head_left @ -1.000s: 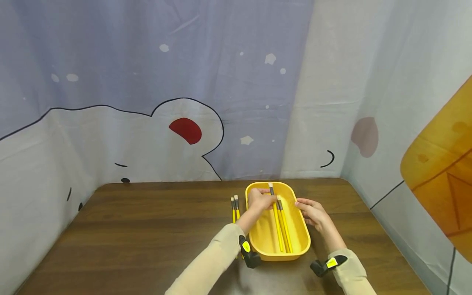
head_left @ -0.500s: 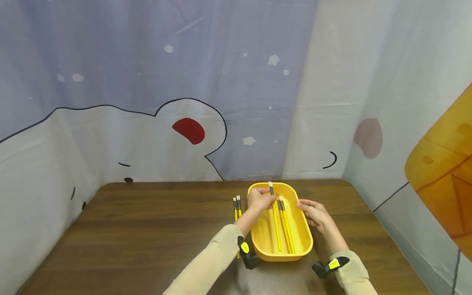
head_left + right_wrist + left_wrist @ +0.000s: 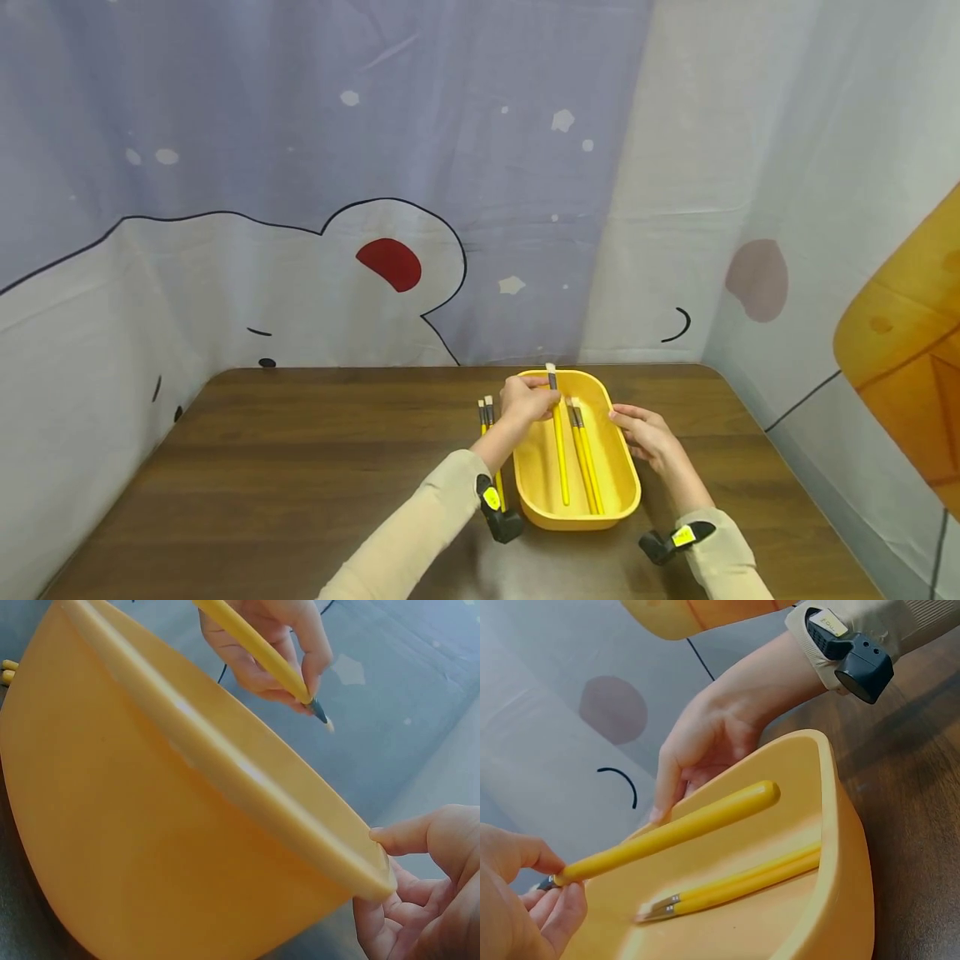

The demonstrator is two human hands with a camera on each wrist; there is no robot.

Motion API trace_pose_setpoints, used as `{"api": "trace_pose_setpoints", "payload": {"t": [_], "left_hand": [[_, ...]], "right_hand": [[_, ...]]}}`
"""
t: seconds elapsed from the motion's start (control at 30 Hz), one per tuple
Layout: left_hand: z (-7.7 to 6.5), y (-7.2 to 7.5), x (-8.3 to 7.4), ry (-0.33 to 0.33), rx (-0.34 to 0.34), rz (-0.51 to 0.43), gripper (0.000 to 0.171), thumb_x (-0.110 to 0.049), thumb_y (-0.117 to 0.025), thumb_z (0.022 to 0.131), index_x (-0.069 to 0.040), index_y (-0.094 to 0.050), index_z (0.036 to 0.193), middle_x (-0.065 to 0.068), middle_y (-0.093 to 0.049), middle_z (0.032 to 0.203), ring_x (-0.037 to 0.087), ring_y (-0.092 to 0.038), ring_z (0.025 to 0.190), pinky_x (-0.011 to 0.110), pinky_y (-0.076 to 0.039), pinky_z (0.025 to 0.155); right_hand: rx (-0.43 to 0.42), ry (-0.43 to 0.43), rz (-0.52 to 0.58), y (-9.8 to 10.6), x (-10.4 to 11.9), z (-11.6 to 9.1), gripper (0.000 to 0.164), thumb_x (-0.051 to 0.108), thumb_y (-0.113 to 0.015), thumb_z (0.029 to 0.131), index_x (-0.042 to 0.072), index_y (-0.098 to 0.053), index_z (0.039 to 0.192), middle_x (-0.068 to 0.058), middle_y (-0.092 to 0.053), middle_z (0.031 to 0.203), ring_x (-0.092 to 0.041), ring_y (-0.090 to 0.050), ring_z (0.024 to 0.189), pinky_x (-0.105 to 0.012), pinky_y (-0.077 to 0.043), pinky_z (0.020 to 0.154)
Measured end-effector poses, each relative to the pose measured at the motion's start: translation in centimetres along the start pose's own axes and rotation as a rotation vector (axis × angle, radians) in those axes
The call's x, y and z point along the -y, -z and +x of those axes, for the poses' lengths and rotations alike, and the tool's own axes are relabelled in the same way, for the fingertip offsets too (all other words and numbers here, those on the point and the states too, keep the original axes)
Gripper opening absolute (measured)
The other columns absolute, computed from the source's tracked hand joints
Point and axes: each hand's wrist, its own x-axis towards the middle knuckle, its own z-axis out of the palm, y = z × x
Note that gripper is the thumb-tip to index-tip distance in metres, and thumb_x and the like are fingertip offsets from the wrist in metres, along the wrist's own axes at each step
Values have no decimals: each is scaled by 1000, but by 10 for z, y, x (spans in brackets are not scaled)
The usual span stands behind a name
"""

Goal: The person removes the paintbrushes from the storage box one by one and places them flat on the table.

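Your left forearm (image 3: 408, 533) slants in, passing above two paintbrushes (image 3: 501, 492) on the table (image 3: 300, 500); your right forearm (image 3: 723, 554) angles inward. Your right hand (image 3: 647, 433) pinches the right rim of the yellow tray (image 3: 577, 523), thumb over the edge. Two brushes (image 3: 590, 462) lie inside. Above it, your left hand (image 3: 527, 400) pinches another brush (image 3: 562, 458) near its ferrule, bristles pointing away.

The left arm (image 3: 442, 492) hides part of the outer brushes (image 3: 489, 411). Seen from the right wrist, the tray wall (image 3: 172, 802) covers both inner brushes (image 3: 588, 458). Picture edges cut off the left hand (image 3: 517, 892) and right hand (image 3: 427, 877) (each in its own wrist view).
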Motion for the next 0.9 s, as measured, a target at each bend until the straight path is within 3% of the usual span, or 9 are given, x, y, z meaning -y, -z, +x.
{"api": "trace_pose_setpoints", "payload": {"t": [0.37, 0.9], "left_hand": [[-1, 11, -3, -12, 8, -12, 31, -2, -69, 76, 0, -70, 107, 14, -74, 83, 10, -65, 57, 22, -59, 54], [-2, 23, -3, -11, -13, -53, 32, -1, -69, 76, 0, -71, 107, 15, -74, 88, 9, -63, 55, 23, -59, 55]], "right_hand": [[6, -2, 11, 0, 2, -2, 54, 25, -56, 96, -4, -41, 140, -2, -67, 103, -7, -64, 80, -21, -58, 66], [6, 0, 8, 3, 0, -2, 56, 26, -56, 96, -4, -40, 141, 2, -66, 98, -6, -63, 79, -20, -57, 64]]}}
